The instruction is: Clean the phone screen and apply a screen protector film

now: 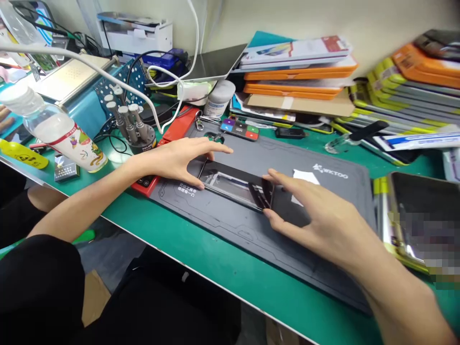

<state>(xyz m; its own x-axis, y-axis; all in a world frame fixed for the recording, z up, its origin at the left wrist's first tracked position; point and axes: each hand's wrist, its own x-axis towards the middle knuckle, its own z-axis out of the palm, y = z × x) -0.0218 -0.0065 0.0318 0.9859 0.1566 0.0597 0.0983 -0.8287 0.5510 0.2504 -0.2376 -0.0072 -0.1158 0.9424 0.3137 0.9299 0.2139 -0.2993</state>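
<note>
"What do those containers hold?"

"On the left, a round black stand [143, 144] has several grey-handled screwdrivers [126, 119] standing in it. The clear bottle [74, 141] wears a white cap and printed label; I can't make out its contents. That white tub [217, 99] on the far side looks closed, its inside hidden."

"And the hands?"

"The left hand [176, 157] is spread round the left end of a glossy, phone-like panel [233, 185] on the grey mat [251, 237]. The right hand [319, 211] spreads at its right end, thumb by the near corner, fingers by the far."

"Pinching it?"

"I can't tell whether either one grips."
</note>
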